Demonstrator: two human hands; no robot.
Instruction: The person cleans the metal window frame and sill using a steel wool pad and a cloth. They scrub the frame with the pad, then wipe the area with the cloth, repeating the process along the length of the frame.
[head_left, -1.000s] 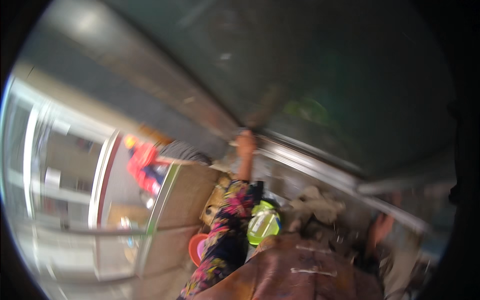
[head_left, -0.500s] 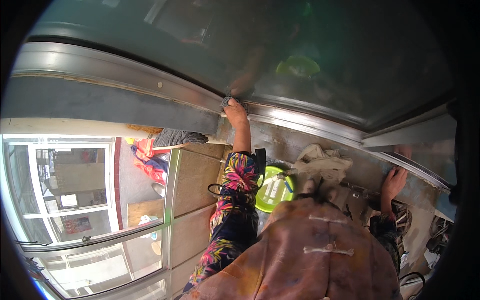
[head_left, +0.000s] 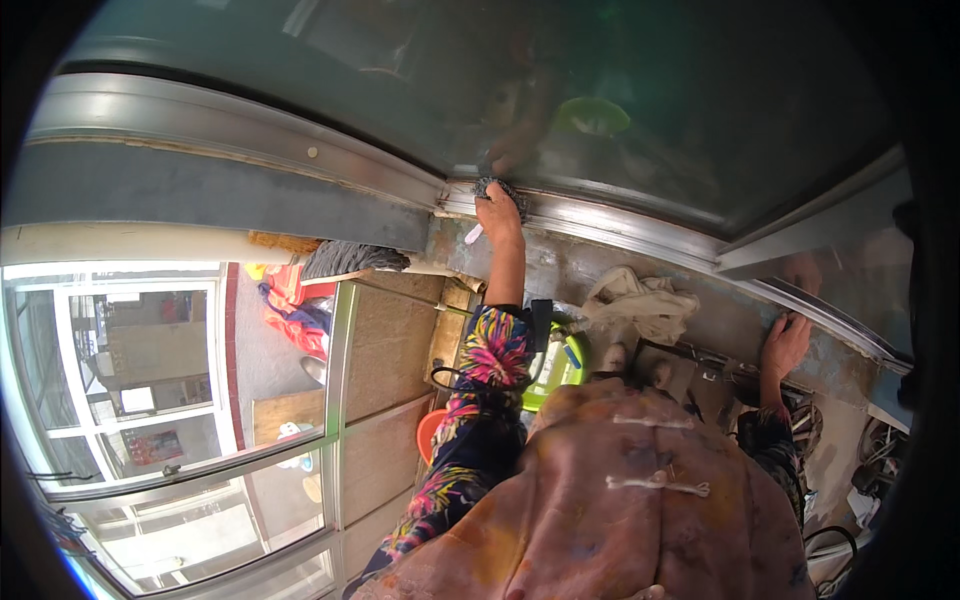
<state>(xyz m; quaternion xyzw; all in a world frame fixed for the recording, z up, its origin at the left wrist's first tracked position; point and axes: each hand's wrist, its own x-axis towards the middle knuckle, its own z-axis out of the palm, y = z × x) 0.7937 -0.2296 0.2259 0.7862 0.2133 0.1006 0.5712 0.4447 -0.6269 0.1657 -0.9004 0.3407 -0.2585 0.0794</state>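
My left hand is closed on a dark grey scouring pad. It presses the pad against the bright metal track along the bottom of a dark glass pane. A small pale pinkish strip shows just beside this hand, on the ledge below the track. Farther right, my right hand rests on the worn ledge under the frame, holding nothing, its fingers stretched up toward the metal edge. The pane faintly reflects my left hand and a green basin.
A crumpled beige cloth lies on the ledge between my hands. Below are a green basin, partly behind my sleeve, and an orange-red container. A grey mop head and glazed window frames stand at left.
My left hand has slid right along the metal track with the scouring pad. The pale strip and the orange-red container have come into sight. My right hand stays on the ledge.
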